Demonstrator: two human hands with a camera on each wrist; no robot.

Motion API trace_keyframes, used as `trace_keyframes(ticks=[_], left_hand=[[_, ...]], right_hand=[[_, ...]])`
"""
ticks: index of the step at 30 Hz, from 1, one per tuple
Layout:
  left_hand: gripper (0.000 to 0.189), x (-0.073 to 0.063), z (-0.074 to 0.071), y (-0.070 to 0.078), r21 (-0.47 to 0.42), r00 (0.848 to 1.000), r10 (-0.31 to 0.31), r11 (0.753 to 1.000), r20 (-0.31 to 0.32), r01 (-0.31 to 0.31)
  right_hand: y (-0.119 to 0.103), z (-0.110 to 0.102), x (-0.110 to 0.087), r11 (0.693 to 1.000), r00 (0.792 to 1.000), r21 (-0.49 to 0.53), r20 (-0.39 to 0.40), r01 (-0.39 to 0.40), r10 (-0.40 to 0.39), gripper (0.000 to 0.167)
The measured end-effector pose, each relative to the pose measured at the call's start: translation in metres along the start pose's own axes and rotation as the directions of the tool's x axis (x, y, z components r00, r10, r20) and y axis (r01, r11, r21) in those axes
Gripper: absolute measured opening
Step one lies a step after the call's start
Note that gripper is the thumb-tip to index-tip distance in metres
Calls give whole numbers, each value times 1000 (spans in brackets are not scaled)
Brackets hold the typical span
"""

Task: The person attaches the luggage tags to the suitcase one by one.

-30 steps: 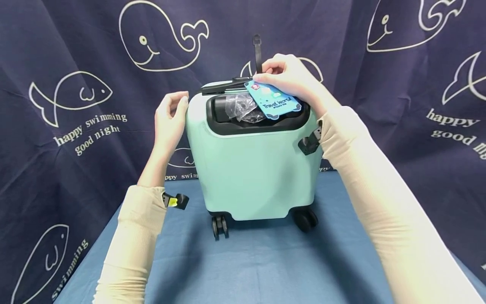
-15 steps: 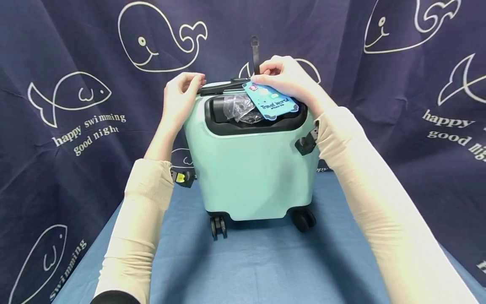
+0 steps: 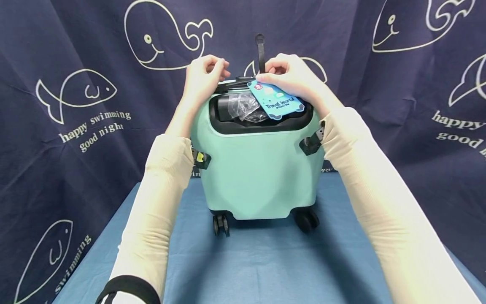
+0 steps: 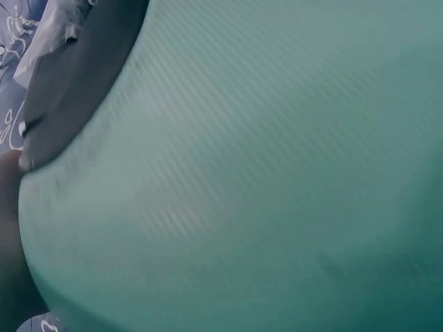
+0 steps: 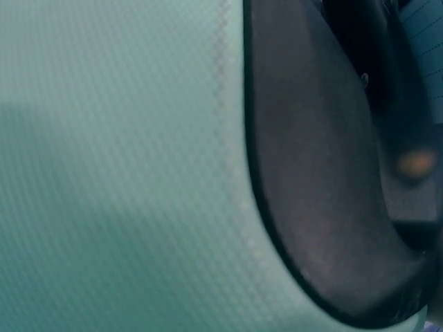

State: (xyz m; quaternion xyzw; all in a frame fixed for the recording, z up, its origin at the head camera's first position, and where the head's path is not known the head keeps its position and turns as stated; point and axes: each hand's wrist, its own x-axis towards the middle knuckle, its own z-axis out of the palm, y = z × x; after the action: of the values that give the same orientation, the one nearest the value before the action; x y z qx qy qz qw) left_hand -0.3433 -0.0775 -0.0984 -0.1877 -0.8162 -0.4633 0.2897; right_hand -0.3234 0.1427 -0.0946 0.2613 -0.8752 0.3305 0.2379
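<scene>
A mint-green suitcase stands upright on its wheels. My right hand is at its top, thumb and fingers pinching the black strap of a blue luggage tag, with the strap's free end pointing up. The tag, printed "Travel World", lies over the black recess. My left hand is above the top left corner, by the end of the black carry handle, fingers loosely bent with nothing seen in them. In both wrist views the ribbed shell and the black recess edge fill the frame.
Crumpled clear plastic wraps the part inside the recess. Black wheels rest on a blue cloth. Behind the suitcase hangs a dark blue curtain with white whale and fish drawings.
My left hand has moved up and to the right, from the suitcase's left side to over its top left corner near the handle. My right hand keeps its place at the strap.
</scene>
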Motion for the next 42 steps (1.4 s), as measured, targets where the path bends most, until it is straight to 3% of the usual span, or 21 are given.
trace_keyframes(ticks=[10,16,23,29,32,36,39,42], left_hand=[[28,13,20,18,124,990,-64,991,127,48],[28,16,25,19,267,973,-76,963,218,15],[29,15,25,23,326,942,-60,944,330,-54],[35,13,21,26,431,909,-98,897,406,-96],[35,11,20,26,440,909,-101,892,406,-98],[33,9,21,26,405,913,-76,909,400,-101],[32,9,20,26,362,908,-40,924,417,-125],[33,9,20,26,371,897,-30,916,441,-152]], right_hand=[[-1,4,-3,1000,1000,20,2,15,-15,26],[-1,5,-4,1000,1000,15,12,20,-20,26],[-2,0,-5,1000,1000,7,5,26,-26,25],[-4,-1,-4,999,1000,23,6,25,-25,25],[-4,0,-5,999,1000,24,8,23,-23,24],[-5,-1,-5,999,999,5,8,32,-32,25],[-5,-3,-6,999,999,-11,12,39,-39,26],[-6,-3,-6,999,999,-19,16,36,-36,27]])
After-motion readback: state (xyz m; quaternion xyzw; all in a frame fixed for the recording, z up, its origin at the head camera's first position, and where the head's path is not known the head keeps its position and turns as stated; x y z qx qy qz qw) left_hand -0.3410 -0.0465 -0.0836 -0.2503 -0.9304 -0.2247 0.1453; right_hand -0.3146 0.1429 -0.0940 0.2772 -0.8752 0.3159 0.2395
